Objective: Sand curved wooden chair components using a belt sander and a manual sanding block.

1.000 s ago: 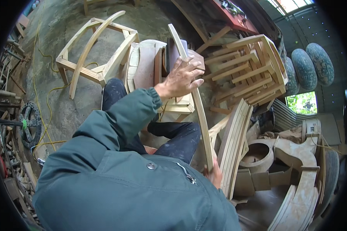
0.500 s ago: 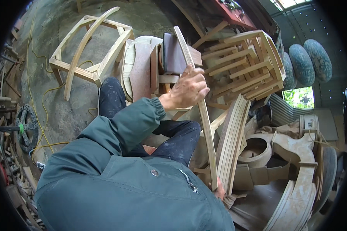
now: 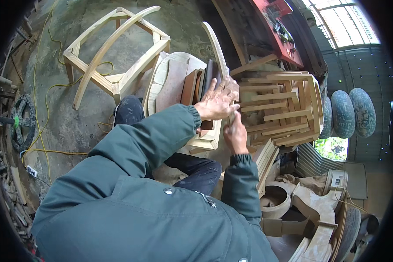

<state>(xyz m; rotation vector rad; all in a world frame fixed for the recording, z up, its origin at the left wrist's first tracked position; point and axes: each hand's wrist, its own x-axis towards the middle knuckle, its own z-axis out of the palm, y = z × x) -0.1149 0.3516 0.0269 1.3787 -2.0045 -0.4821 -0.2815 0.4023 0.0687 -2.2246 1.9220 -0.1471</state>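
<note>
Bare concrete floor (image 3: 78,135) gives the most open room, on the left and beyond the wooden frame; a line of scrap wood (image 3: 15,192) edges it at the far left. The right is tighter: a slatted wooden frame (image 3: 288,115) stands near the hands, the red table (image 3: 288,53) lies beyond it, and a stack of strips (image 3: 265,163) sits just beside the right forearm. The wooden frame (image 3: 143,65) stands at the left with a loose curved piece (image 3: 104,50) across it. Marks on the pale block (image 3: 338,179) at the right are too small to read. The curved strip (image 3: 217,48) stands out from the hands in the middle, its far tip pointing away from the person. The left hand (image 3: 218,99) lies over it with fingers stretched and parted; whether it grips underneath, I cannot tell. The right hand (image 3: 236,134) is curled around the strip's near part; half a second ago it was low beside the stack, and now it has come up next to the left.
</note>
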